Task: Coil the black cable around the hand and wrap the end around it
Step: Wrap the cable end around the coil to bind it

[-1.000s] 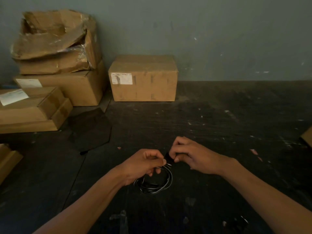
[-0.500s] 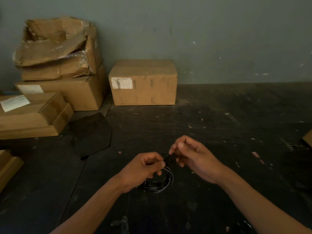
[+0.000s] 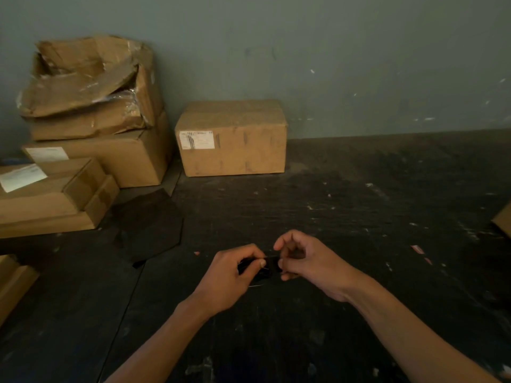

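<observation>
Matt brown cardboard boxes [image 3: 231,138], one crumpled with glossy tape [image 3: 88,84], are seen on a rough, scuffed dark floor [image 3: 359,211].

wall [image 3: 331,51]: grey-green | floor [image 3: 359,217]: dark, scuffed | cardboard boxes [image 3: 232,139]: against wall | light: dim

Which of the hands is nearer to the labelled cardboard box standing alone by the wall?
The left hand, almost straight below the labelled cardboard box; the right hand sits off to its right.
</observation>
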The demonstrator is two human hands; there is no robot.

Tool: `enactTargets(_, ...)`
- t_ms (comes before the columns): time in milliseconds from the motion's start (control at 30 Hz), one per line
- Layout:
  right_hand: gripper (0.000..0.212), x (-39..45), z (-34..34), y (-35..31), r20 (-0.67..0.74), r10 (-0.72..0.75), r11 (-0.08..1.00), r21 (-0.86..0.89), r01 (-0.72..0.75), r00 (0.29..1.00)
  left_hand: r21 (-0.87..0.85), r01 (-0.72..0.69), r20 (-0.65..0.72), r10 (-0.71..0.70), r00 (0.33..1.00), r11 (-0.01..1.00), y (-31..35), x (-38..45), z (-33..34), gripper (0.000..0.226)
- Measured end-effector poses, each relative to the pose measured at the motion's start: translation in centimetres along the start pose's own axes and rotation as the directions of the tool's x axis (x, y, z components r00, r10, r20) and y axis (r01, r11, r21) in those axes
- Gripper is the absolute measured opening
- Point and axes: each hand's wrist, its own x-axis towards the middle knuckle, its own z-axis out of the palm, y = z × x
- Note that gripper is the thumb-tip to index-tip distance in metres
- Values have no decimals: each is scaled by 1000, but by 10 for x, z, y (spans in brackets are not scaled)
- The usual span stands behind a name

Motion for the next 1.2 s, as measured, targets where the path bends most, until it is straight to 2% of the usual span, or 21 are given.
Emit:
enactTargets(67, 27, 0, 1, 0, -43, 2, 999, -48, -4, 999, 5, -3, -9, 3, 1000, 1000, -2, 0, -1, 15)
enactTargets(233, 10, 0, 3, 4, -111, 24, 996, -79, -33, 993, -1, 12, -14, -12, 1000, 1000, -8, 0, -5, 14)
enactTargets(333, 7, 0, 8, 9, -163, 20, 998, -58, -30, 987, -12, 49, -30, -49, 998, 999, -13, 1, -4, 17)
enactTargets(400, 8, 1, 11, 13, -226, 39, 999, 44, -29, 973, -69, 107, -91, -113, 989, 992, -18, 0, -3, 16)
enactTargets(500, 11, -1, 19, 22, -282, 214, 912, 401, -88, 935, -226, 218, -236, -270, 933, 950, -28, -1, 1, 13)
enactTargets(600, 13, -5, 41, 33, -186, 379, 792, 571, -214, 906, -488, 275, -318, -462, 828, 828, -29, 1, 12, 16)
enactTargets(667, 13, -4, 59, 37, -108, 447, 735, 610, -296, 888, -565, 250, -350, -503, 790, 786, -25, 4, 18, 18)
enactTargets(767, 15, 3, 77, 42, -100, 540, 666, 658, -351, 835, -526, 205, -386, -446, 807, 826, -18, 6, 27, 15)
enactTargets(967, 19, 16, 82, 43, -117, 684, 516, 775, -364, 720, -356, 93, -435, -253, 864, 930, -7, 2, 36, 17)
enactTargets(1067, 18, 20, 85, 39, -85, 689, 461, 817, -345, 720, -312, 65, -433, -202, 878, 948, -5, -1, 37, 21)
enactTargets(1200, 20, 24, 86, 33, 10, 613, 347, 895, -281, 790, -316, 59, -406, -191, 894, 947, -4, -6, 43, 20)
